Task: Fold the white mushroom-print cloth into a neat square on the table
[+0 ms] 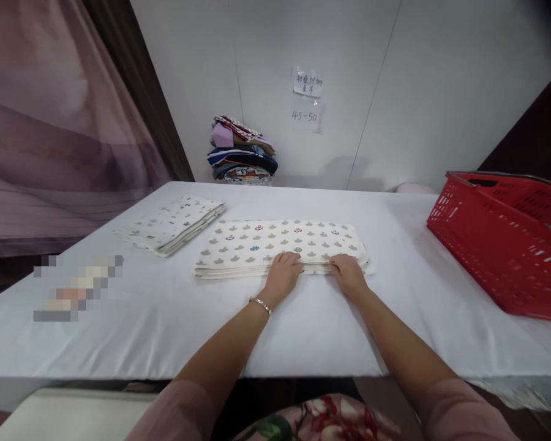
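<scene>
A folded white cloth (275,242) printed with small grey motifs and a few red, blue and green ones lies in several layers on the white-covered table (303,337). At its front edge, right of its middle, my left hand (284,271) has its fingers closed over the upper layers; a silver bracelet circles that wrist. A short gap to the right, my right hand (348,274) also grips the front edge near the right end. Both thumbs are mostly hidden. Left of it rests another folded white cloth (179,222) with small dark prints.
A red plastic basket (496,245) stands at the table's right side. A pixelated patch covers something at the left. Behind the table rises a pile of folded fabrics (243,153), with paper signs (307,101) on the wall. A pink curtain (64,122) hangs at the left.
</scene>
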Tool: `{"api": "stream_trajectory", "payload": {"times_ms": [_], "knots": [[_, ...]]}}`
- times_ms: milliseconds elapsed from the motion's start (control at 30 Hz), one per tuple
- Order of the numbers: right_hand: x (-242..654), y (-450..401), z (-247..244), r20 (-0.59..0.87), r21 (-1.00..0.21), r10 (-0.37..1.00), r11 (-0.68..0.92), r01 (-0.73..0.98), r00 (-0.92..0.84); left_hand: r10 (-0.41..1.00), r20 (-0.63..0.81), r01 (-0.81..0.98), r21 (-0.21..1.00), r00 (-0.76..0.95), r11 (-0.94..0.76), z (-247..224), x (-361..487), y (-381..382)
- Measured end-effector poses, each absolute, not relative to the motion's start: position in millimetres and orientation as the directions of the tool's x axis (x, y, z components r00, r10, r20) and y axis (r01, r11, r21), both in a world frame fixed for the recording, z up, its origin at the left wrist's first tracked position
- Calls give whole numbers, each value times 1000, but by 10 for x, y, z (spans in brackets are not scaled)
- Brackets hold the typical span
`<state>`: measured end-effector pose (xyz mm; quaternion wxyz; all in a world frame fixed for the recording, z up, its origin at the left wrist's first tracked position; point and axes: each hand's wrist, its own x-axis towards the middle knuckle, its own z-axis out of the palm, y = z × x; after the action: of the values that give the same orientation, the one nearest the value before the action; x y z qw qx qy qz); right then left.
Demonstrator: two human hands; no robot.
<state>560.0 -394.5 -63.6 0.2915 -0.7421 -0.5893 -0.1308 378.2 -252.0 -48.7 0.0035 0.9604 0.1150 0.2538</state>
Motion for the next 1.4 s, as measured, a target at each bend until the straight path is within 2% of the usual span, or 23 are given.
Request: {"api": "stream_trajectory", "payload": {"times_ms": [233, 467, 667, 1167, 1400], "knots": [[5584, -3935, -622, 545, -280, 797, -119, 953, 260, 281, 452, 245, 137, 847, -960, -477, 3889, -2519], [5565, -3943, -597, 563, -306, 787, -86, 948, 253, 231, 541, 195, 123, 809, -973, -521, 3871, -2546], [5511, -3981, -564, 541, -314, 823, 8, 949, 172, 219, 529, 200, 95, 820, -975, -570, 3845, -2547], [5465, -3926, -614, 538, -222, 822, -74, 972, 186, 241, 480, 203, 129, 843, -971, -556, 3883, -2548], [5412, -3881, -607, 598, -177, 794, 5, 984, 104, 252, 485, 227, 110, 838, -968, -560, 3907, -2557]]}}
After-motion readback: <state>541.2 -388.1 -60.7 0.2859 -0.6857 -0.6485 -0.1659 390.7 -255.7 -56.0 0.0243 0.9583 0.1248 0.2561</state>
